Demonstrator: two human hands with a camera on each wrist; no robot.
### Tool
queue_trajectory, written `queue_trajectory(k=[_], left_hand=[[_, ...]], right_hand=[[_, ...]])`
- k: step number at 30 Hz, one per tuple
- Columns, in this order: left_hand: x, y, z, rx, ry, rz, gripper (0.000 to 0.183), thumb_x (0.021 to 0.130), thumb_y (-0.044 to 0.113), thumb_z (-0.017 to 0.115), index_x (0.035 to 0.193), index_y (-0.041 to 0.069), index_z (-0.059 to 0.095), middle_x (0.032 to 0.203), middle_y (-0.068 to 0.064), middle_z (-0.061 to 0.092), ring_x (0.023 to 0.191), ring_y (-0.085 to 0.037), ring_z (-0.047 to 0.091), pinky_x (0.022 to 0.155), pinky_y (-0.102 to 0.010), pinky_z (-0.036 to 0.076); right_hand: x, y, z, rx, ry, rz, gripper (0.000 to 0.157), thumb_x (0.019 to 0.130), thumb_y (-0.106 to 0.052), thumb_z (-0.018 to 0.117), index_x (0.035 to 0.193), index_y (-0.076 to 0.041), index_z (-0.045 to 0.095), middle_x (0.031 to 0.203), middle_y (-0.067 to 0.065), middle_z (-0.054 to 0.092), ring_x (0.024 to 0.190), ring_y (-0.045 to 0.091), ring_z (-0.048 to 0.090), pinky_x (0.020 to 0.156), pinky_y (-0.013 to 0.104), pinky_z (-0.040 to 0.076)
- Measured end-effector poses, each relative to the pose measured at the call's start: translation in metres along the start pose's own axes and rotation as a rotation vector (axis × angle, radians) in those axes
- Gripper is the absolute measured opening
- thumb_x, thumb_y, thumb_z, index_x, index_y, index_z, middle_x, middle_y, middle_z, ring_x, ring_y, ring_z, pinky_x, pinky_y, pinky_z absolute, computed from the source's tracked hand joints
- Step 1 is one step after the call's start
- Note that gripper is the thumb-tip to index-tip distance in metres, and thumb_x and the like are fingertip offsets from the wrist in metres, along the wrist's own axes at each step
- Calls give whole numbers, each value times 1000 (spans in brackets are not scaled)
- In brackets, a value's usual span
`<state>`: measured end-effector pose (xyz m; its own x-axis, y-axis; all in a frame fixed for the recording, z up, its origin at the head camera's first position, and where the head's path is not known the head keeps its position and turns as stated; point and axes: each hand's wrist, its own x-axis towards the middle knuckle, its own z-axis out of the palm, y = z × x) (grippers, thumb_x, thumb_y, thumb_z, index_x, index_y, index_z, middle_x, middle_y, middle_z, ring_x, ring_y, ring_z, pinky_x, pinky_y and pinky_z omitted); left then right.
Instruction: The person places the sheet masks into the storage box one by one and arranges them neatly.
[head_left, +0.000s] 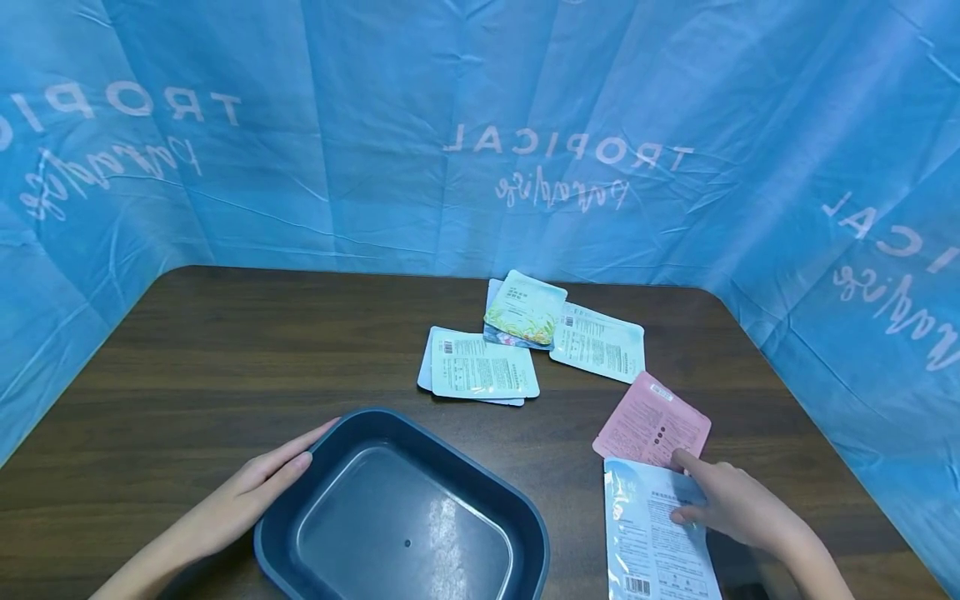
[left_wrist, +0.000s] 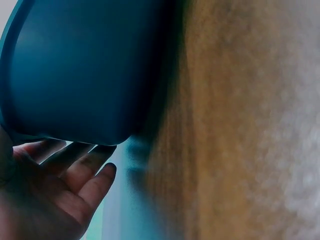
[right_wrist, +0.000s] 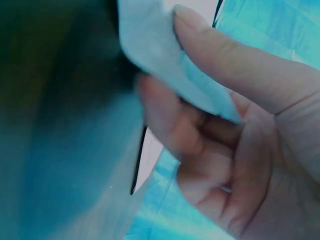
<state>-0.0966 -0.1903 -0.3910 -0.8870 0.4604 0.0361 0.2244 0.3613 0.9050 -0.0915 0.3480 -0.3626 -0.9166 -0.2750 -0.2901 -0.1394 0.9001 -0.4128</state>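
A dark blue plastic basin [head_left: 405, 533] stands at the table's near edge. My left hand [head_left: 243, 500] rests against its left corner at the rim; the left wrist view shows loosely extended fingers [left_wrist: 85, 175] beside the basin's outer wall [left_wrist: 75, 75]. My right hand [head_left: 738, 504] pinches the edge of a light-blue flat packet [head_left: 652, 533], which resembles a sheet-mask sachet. In the right wrist view the thumb lies over the packet [right_wrist: 155, 45], with fingers [right_wrist: 165, 110] curled underneath. Beyond it lies a pink packet [head_left: 652, 421], partly overlapped by the light-blue one.
Pale green packets [head_left: 487, 367] lie over blue ones in the table's middle. Farther back are a green floral packet [head_left: 525, 308] and another pale green packet [head_left: 598, 342]. A blue printed curtain [head_left: 375, 192] hangs around the dark wooden table [head_left: 262, 350].
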Motion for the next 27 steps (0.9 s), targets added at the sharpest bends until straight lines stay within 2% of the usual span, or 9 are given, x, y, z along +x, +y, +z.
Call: queue_trajectory(k=[4,7,11,14,18,20,23,27], left_hand=[[0,-1,-1,3,3,-8,43,103,16,33,144,0,33,144,-21,34,128,-38,35,92,-19,39],[0,1,0,-1,3,-11,44,103,17,33,143,-1,32,144,-22,34,128,-39,35,92,-19,40],[0,3,1,-9,4,-21,44,103,18,33,143,-1,33,144,-22,34,127,-42,34,95,-34,42],[0,2,1,-10,5,-23,44,103,18,33,143,-1,33,144,-22,33,127,-42,34,94,-47,40],[-1,2,1,-10,5,-7,44,103,16,32,144,-1,32,144,-23,33,128,-43,33,95,-47,39],[-1,3,2,-12,9,-14,44,103,17,33,143,-1,32,144,-22,32,128,-43,32,96,-45,39],[-1,5,2,-21,15,-20,44,103,18,33,143,-2,32,144,-23,32,129,-44,31,96,-50,35],[-2,6,4,-38,15,-21,45,104,18,32,144,-2,31,145,-23,31,129,-44,30,95,-54,33]], right_hand=[[-2,3,0,50,38,-116,48,78,-12,75,116,1,50,80,-3,59,55,7,51,47,27,47],[-1,1,-1,103,88,-210,38,83,-7,70,115,0,51,79,-3,58,56,5,51,44,25,46],[0,-4,-9,186,166,-350,27,86,1,63,112,-3,54,75,-6,56,48,3,49,38,23,42],[2,-12,-21,238,200,-438,26,88,7,59,109,-7,56,73,-7,57,42,4,46,34,22,39],[6,-32,-42,309,227,-498,27,90,11,53,108,-8,57,70,-3,59,39,7,45,31,23,37],[10,-43,-53,364,233,-523,28,90,13,51,109,-6,57,70,-1,60,38,10,44,30,24,36],[16,-60,-66,466,216,-575,29,90,16,47,111,-2,55,75,5,63,38,14,43,28,25,32],[30,-85,-72,584,154,-642,28,91,16,45,113,1,53,85,12,65,38,18,42,28,28,28]])
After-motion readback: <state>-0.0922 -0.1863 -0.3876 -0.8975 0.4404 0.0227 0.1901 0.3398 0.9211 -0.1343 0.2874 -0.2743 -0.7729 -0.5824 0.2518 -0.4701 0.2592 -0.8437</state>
